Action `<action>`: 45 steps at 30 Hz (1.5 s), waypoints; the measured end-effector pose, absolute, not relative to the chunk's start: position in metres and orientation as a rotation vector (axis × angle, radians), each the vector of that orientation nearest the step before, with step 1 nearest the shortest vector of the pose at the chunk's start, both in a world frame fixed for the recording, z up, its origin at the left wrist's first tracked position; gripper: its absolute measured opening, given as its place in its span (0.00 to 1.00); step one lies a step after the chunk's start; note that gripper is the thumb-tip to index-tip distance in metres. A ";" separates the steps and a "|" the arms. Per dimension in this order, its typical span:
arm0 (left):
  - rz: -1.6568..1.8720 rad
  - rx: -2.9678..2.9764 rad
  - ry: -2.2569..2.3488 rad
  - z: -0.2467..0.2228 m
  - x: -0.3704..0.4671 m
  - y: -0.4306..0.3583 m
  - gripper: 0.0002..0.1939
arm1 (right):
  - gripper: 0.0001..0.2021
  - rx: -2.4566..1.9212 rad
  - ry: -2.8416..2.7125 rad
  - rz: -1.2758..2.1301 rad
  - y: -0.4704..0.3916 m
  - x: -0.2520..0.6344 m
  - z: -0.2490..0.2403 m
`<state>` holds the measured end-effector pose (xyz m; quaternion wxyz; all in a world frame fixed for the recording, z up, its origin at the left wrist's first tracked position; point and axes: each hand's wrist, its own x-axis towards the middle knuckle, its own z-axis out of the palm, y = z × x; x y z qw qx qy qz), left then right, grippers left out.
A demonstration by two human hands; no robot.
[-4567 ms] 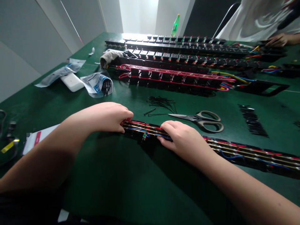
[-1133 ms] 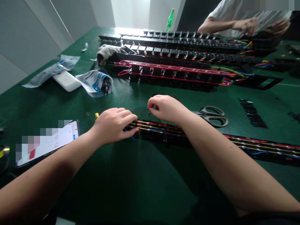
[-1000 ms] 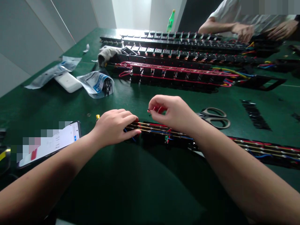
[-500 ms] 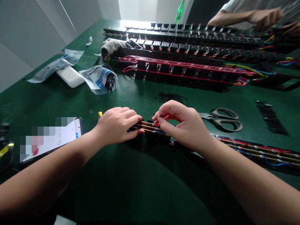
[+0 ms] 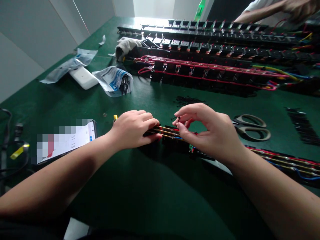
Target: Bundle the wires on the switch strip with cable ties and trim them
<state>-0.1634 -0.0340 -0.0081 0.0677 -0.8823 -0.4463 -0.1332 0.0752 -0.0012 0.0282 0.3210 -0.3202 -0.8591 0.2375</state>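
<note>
My left hand (image 5: pixel 137 129) is closed around the left end of a long black strip (image 5: pixel 287 161) with brass rods and red and blue wires. Just above the strip, my right hand (image 5: pixel 207 125) pinches a small black cable tie (image 5: pixel 177 119) between thumb and forefinger. A loose pile of black ties (image 5: pixel 189 100) lies behind that hand. Scissors (image 5: pixel 252 127) with grey-black handles rest to its right. Part of the strip is hidden under my right hand and wrist.
Several wired black strips (image 5: pixel 212 71) lie across the back. A phone (image 5: pixel 72 143) is at the left, near an open plastic bag of ties (image 5: pixel 115 81) and a white box (image 5: pixel 83 78). More ties (image 5: pixel 303 126) lie right. Another person's hand (image 5: pixel 301 10) is at the back right.
The view has shifted, so most things sit further right. My right hand has lifted slightly off the strip, and the black tie in its fingertips now shows. My left hand keeps its hold.
</note>
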 end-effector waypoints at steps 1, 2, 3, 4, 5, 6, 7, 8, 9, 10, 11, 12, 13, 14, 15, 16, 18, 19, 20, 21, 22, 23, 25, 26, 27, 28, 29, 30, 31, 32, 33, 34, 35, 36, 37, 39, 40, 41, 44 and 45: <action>-0.401 -2.659 -1.342 -0.008 -0.163 -0.034 0.19 | 0.10 -0.834 -2.266 0.613 -0.001 0.076 0.029; -0.400 -2.660 -1.338 -0.008 -0.163 -0.034 0.19 | 0.10 -0.828 -2.274 0.606 -0.001 0.077 0.029; -0.400 -2.660 -1.335 -0.008 -0.163 -0.034 0.19 | 0.10 -0.822 -2.277 0.604 -0.001 0.077 0.029; -0.401 -2.662 -1.331 -0.008 -0.163 -0.034 0.19 | 0.10 -0.821 -2.277 0.606 0.000 0.078 0.029; -0.404 -2.663 -1.328 -0.008 -0.163 -0.034 0.19 | 0.09 -0.824 -2.273 0.612 0.000 0.078 0.029; -0.405 -2.664 -1.326 -0.008 -0.163 -0.034 0.19 | 0.09 -0.829 -2.268 0.620 0.000 0.078 0.029; -0.406 -2.664 -1.326 -0.008 -0.163 -0.034 0.19 | 0.08 -0.836 -2.261 0.630 0.000 0.079 0.029; -0.407 -2.663 -1.327 -0.008 -0.163 -0.034 0.18 | 0.08 -0.844 -2.251 0.643 0.000 0.079 0.029; -0.406 -2.663 -1.328 -0.008 -0.163 -0.034 0.18 | 0.07 -0.850 -2.241 0.658 0.000 0.079 0.029; -0.404 -2.663 -1.330 -0.008 -0.163 -0.034 0.18 | 0.07 -0.850 -2.232 0.674 0.000 0.079 0.030; -0.401 -2.664 -1.331 -0.008 -0.163 -0.034 0.18 | 0.07 -0.843 -2.224 0.688 0.000 0.079 0.031; -0.400 -2.665 -1.331 -0.008 -0.163 -0.034 0.18 | 0.06 -0.832 -2.219 0.701 0.000 0.079 0.032; -0.400 -2.666 -1.331 -0.007 -0.163 -0.034 0.17 | 0.06 -0.815 -2.221 0.713 0.001 0.078 0.033; -0.401 -2.665 -1.330 -0.007 -0.163 -0.034 0.18 | 0.05 -0.797 -2.228 0.724 0.001 0.078 0.034; -0.402 -2.663 -1.330 -0.007 -0.163 -0.033 0.18 | 0.04 -0.777 -2.239 0.732 0.001 0.078 0.035; -0.402 -2.662 -1.328 -0.007 -0.163 -0.033 0.18 | 0.03 -0.759 -2.252 0.738 0.002 0.078 0.036; -0.403 -2.660 -1.326 -0.007 -0.163 -0.033 0.18 | 0.02 -0.727 -2.268 0.740 0.002 0.078 0.037; -0.403 -2.661 -1.326 -0.007 -0.163 -0.033 0.18 | 0.02 -0.714 -2.266 0.735 0.002 0.078 0.038; -0.405 -2.663 -1.326 -0.007 -0.163 -0.033 0.18 | 0.02 -0.702 -2.260 0.727 0.002 0.078 0.038; -0.406 -2.666 -1.327 -0.007 -0.163 -0.033 0.18 | 0.02 -0.692 -2.250 0.719 0.002 0.078 0.037; -0.409 -2.667 -1.329 -0.007 -0.163 -0.033 0.18 | 0.02 -0.686 -2.239 0.712 0.002 0.078 0.037; -0.411 -2.668 -1.332 -0.008 -0.162 -0.033 0.18 | 0.02 -0.680 -2.229 0.705 0.002 0.078 0.037; -0.413 -2.668 -1.336 -0.007 -0.162 -0.033 0.18 | 0.02 -0.671 -2.218 0.686 0.001 0.079 0.038; -0.414 -2.669 -1.337 -0.007 -0.163 -0.033 0.18 | 0.02 -0.666 -2.218 0.673 0.000 0.079 0.038; -0.413 -2.670 -1.336 -0.007 -0.163 -0.033 0.18 | 0.03 -0.658 -2.220 0.658 0.000 0.079 0.038; -0.412 -2.674 -1.334 -0.007 -0.163 -0.033 0.18 | 0.03 -0.649 -2.225 0.643 0.000 0.079 0.038; -0.410 -2.678 -1.331 -0.007 -0.163 -0.034 0.18 | 0.03 -0.639 -2.230 0.630 0.000 0.080 0.038; -0.410 -2.681 -1.329 -0.006 -0.163 -0.034 0.18 | 0.04 -0.630 -2.235 0.619 -0.001 0.080 0.038; -0.410 -2.686 -1.326 -0.006 -0.163 -0.034 0.18 | 0.04 -0.623 -2.239 0.611 -0.001 0.080 0.038; -0.410 -2.688 -1.323 -0.006 -0.163 -0.034 0.19 | 0.04 -0.617 -2.244 0.603 -0.001 0.081 0.038; -0.410 -2.688 -1.322 -0.006 -0.163 -0.034 0.19 | 0.05 -0.612 -2.247 0.592 -0.001 0.081 0.038; -0.408 -2.688 -1.321 -0.006 -0.163 -0.034 0.19 | 0.05 -0.607 -2.252 0.581 -0.001 0.081 0.038; -0.405 -2.687 -1.320 -0.006 -0.163 -0.034 0.19 | 0.05 -0.602 -2.259 0.569 -0.001 0.081 0.038; -0.401 -2.687 -1.320 -0.006 -0.163 -0.034 0.19 | 0.04 -0.594 -2.267 0.558 0.000 0.082 0.038; -0.396 -2.687 -1.319 -0.006 -0.163 -0.034 0.19 | 0.04 -0.583 -2.273 0.548 0.000 0.082 0.037; -0.391 -2.688 -1.318 -0.006 -0.163 -0.033 0.19 | 0.03 -0.564 -2.287 0.535 0.000 0.081 0.037; -0.390 -2.689 -1.319 -0.006 -0.163 -0.033 0.19 | 0.04 -0.559 -2.291 0.531 0.000 0.081 0.037; -0.391 -2.690 -1.320 -0.006 -0.163 -0.033 0.20 | 0.04 -0.557 -2.293 0.528 0.000 0.081 0.037; -0.393 -2.694 -1.319 -0.006 -0.163 -0.034 0.19 | 0.05 -0.554 -2.300 0.518 -0.001 0.081 0.037; -0.393 -2.698 -1.316 -0.006 -0.164 -0.034 0.19 | 0.05 -0.547 -2.302 0.513 -0.001 0.081 0.036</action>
